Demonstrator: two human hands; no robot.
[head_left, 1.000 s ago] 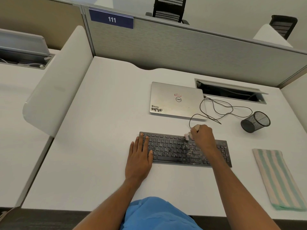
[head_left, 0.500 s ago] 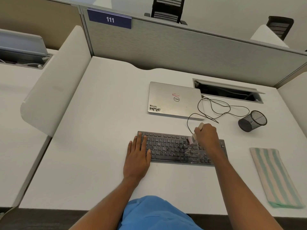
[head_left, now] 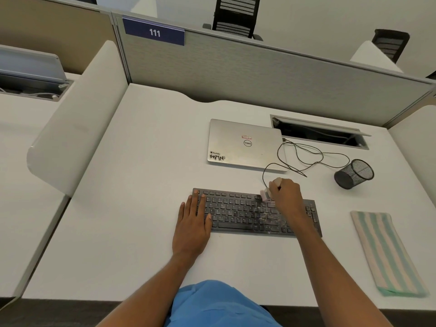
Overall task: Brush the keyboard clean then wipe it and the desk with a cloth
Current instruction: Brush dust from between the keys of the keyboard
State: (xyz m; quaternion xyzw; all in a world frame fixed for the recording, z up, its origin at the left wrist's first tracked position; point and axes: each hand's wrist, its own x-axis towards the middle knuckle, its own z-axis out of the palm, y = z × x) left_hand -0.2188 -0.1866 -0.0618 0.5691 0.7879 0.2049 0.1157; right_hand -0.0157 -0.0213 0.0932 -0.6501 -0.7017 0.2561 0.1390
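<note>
The right hand (head_left: 286, 194) is curled round a small pale brush (head_left: 266, 194), fingers closed on its handle. The bristle end is down on the top key rows right of the keyboard's middle. The brush is blurred, so I can't be sure how much of the bristles touches the keys. The left hand (head_left: 192, 224) lies flat, fingers straight and close together, pressing on the left end of the keyboard (head_left: 240, 212) with the palm on the desk (head_left: 132, 208).

The keyboard is black and flat, lying square across the desk just in front of the person. A pale dusting of powder or crumbs is scattered over the keys in its right half. The right forearm crosses its right end and hides some of the keys there.

The cloth (head_left: 387, 253), folded long with green and cream stripes, lies well to the right near the desk's front edge, touched by neither hand. Behind the keyboard sits a closed silver laptop (head_left: 245, 145). A thin black cable (head_left: 313, 159) loops from its right side across the desk toward the brush hand. A black mesh cup (head_left: 355, 173) lies tipped on its side to the right. An open cable hatch (head_left: 318, 132) sits by the grey partition (head_left: 259, 74), which carries a blue sign (head_left: 154, 32) reading 111.
</note>
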